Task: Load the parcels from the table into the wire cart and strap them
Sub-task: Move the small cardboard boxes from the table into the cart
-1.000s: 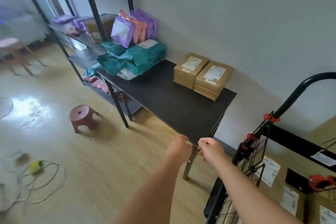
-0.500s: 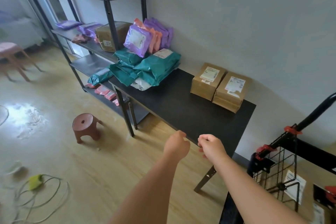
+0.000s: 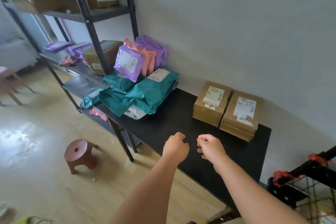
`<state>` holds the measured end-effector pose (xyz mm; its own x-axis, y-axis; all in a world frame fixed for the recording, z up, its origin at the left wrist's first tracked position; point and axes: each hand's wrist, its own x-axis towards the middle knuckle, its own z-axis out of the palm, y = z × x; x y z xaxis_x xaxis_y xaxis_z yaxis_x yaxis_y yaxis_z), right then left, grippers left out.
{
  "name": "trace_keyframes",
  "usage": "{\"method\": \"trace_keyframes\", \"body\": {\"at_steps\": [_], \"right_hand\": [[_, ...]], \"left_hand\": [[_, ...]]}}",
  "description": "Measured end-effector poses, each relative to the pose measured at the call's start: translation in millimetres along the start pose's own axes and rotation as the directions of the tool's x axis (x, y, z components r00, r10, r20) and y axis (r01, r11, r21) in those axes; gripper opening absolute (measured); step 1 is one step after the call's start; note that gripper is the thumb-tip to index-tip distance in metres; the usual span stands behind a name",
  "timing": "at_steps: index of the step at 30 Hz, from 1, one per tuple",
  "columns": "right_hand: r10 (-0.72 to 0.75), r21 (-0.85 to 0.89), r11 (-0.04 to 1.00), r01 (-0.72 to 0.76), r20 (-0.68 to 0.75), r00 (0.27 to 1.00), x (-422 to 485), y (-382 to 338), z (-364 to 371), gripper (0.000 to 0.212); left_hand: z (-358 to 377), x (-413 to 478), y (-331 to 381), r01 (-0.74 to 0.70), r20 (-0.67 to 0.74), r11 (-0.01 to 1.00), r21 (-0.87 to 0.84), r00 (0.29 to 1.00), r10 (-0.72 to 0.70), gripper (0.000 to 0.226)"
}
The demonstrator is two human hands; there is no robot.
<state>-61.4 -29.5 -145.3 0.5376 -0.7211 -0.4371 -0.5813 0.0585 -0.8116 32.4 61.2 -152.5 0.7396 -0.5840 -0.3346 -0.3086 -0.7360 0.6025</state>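
Plenty was left to do. The bench (image 3: 181,125) carried a full load: two brown boxes (image 3: 211,105) sat side by side, touching, at the right end against the wall. At the far left end lay a heap of teal mailers (image 3: 149,92), with purple mailers (image 3: 127,62) and pink mailers (image 3: 149,58) propped on top and a white one (image 3: 135,114) poking out underneath. None of it had been lifted.

Both arms reached out over the near edge of the bench. The left hand (image 3: 175,146) and right hand (image 3: 211,148) hung close together in the air, touching nothing. On both hands the fingers (image 3: 201,150) were loosely curled, and no parcel or strap was visible in either. The boxes were the nearest pick, just beyond and to the right of the right hand, and the mailers were well off to the left.

The cart (image 3: 312,183) stood at the bench's right end, only its wire corner and black frame in view. Red hooks (image 3: 317,157) were clipped on the frame. What it already held could not be made out from this angle.

By my reckoning the loading was midway at best. Every parcel on the bench had yet to go across, and the strapping came after that. The rack (image 3: 87,22) behind was no part of this job.
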Motion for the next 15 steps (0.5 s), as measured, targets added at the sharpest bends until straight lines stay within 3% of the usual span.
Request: {"method": "trace_keyframes", "body": {"at_steps": [15], "right_hand": [[-0.024, 0.003, 1.0, 0.026, -0.272, 0.962, 127, -44, -45, 0.032]], "left_hand": [[1, 138, 60, 0.008, 0.012, 0.99, -0.138, 1.0, -0.006, 0.054]]}}
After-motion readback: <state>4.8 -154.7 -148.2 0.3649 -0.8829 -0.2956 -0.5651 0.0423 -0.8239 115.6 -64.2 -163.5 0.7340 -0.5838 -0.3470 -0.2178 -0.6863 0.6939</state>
